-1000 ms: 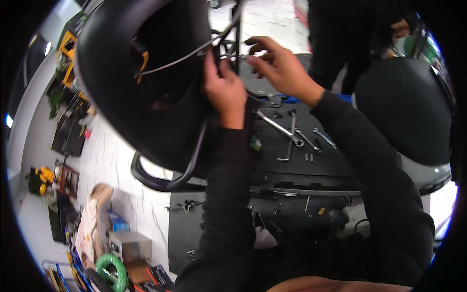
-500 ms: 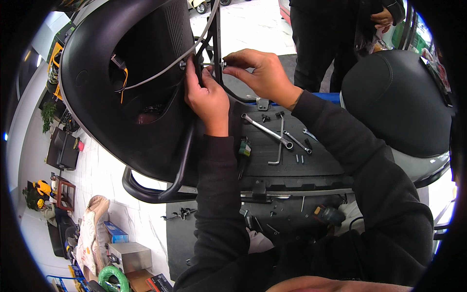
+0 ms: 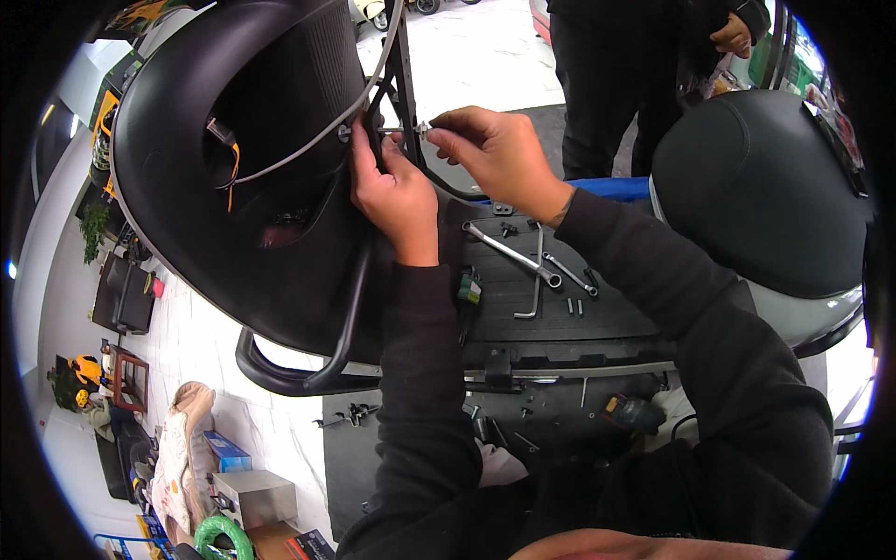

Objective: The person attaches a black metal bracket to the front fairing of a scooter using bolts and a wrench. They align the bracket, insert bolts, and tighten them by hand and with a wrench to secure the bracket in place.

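A long metal bolt (image 3: 401, 130) runs crosswise through the black metal frame (image 3: 404, 84) behind the scooter's black front panel (image 3: 149, 149). My left hand (image 3: 401, 210) is closed around a black bar of this frame, its index finger beside the round bolt head (image 3: 344, 133); some of its fingers are hidden behind the bar. On the other side, my right hand (image 3: 509, 154) has thumb and index finger at the nut (image 3: 423, 130) on the bolt's end. A grey cable (image 3: 308, 140) passes in front of the bolt head.
On the footboard (image 3: 597, 322) lie a ring spanner (image 3: 513, 255), a smaller spanner (image 3: 569, 273), a hex key (image 3: 536, 280) and small pins (image 3: 575, 306). The black seat (image 3: 761, 191) is at right. A person (image 3: 607, 84) stands beyond. Below, a power tool (image 3: 633, 413) lies on the mat.
My right thumb and index finger have shifted and curled at the nut, and more of the bolt shows between the hands. My left hand keeps its hold. The view has shifted slightly.
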Available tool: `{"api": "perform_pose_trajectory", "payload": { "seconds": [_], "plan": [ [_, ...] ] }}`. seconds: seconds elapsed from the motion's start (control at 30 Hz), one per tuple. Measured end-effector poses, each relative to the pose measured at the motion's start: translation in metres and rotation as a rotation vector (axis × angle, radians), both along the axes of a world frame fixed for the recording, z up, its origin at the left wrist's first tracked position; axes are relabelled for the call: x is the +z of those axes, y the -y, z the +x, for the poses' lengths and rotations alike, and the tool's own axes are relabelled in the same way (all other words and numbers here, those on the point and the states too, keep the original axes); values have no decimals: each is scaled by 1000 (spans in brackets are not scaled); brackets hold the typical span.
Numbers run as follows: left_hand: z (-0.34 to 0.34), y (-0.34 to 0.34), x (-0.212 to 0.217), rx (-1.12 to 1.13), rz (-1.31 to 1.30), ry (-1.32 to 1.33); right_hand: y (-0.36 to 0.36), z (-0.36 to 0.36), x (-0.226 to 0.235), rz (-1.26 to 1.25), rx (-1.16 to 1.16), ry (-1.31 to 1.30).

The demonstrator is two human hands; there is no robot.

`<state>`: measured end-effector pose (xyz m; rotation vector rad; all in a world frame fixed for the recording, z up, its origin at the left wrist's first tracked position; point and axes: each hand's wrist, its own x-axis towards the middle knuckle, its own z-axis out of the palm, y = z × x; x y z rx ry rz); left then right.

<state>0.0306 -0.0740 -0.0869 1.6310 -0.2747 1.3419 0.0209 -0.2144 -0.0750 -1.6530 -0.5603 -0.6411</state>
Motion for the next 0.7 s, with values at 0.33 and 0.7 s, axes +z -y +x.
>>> {"api": "perform_pose_trajectory", "payload": {
  "seconds": [0.33,0.7],
  "plan": [
    [1,-1,0,-54,-21,-1,-1,7,-3,-182,-236,501],
    [2,0,-3,-67,-37,8,4,13,-4,-297,-243,614]
  ]
}}
